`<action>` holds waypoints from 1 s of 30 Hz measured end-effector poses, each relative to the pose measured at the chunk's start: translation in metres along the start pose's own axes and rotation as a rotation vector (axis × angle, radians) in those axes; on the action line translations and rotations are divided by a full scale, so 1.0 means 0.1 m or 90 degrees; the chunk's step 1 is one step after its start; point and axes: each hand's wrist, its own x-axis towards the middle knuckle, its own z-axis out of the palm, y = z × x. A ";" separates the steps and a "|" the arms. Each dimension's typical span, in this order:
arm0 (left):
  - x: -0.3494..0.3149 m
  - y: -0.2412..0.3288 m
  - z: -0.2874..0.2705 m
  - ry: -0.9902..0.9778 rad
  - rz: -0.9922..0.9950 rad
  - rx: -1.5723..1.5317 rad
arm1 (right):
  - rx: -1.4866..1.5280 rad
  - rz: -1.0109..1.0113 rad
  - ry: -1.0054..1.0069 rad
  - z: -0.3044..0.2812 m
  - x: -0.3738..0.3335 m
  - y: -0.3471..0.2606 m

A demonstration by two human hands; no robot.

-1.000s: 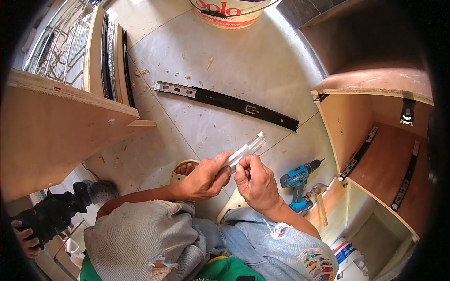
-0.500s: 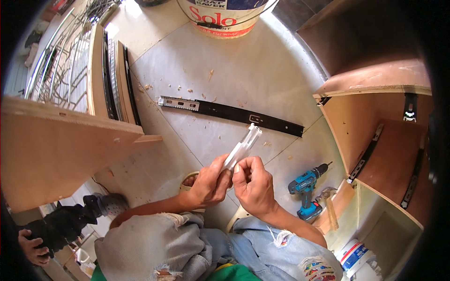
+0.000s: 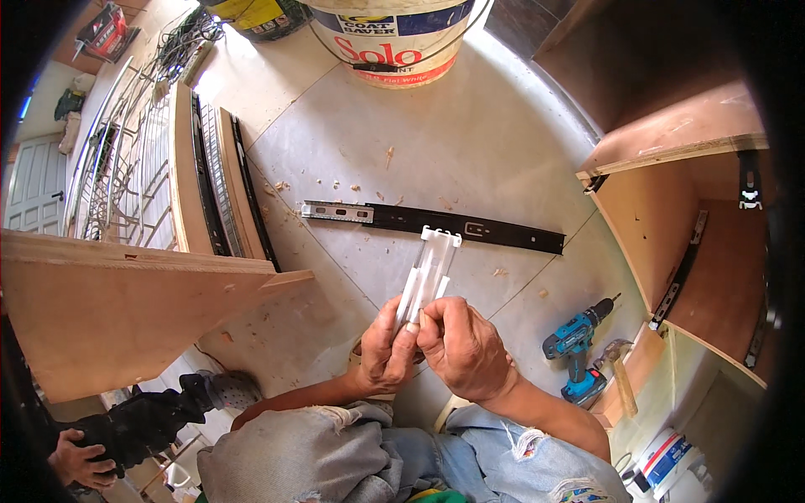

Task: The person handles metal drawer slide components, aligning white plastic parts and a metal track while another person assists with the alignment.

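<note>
Gray tile floor (image 3: 490,159), wood shavings scattered on it, white paint bucket (image 3: 390,50) at the far side. Black drawer slide (image 3: 402,218) lies across the middle, silver section at its left end. Short pale channel-shaped rail piece (image 3: 429,277) is in both hands above the floor, white end cap pointing away, overlapping the slide in view. Left hand (image 3: 386,352) clamped on its near end, thumb along it; right hand (image 3: 465,348) has thumb and forefinger pinched together at its lower right edge; exact contact under the fingers, can't tell. Right side: blue cordless drill (image 3: 579,344), claw hammer (image 3: 623,386) just beside it, both near an open plywood cabinet (image 3: 627,218) with slides mounted inside.
</note>
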 end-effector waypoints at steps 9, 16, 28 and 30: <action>0.05 0.10 0.04 0.001 -0.144 -0.204 | 0.068 0.049 -0.131 -0.19 0.17 0.06; 0.01 0.02 0.04 -0.005 -0.133 -0.225 | -0.003 -0.005 -0.066 -0.05 0.06 0.09; 0.05 -0.11 0.01 0.010 0.104 0.031 | 0.097 0.111 -0.001 0.08 0.02 -0.02; 0.03 -0.14 0.01 0.018 0.102 0.042 | 0.083 0.102 0.002 0.07 0.02 -0.02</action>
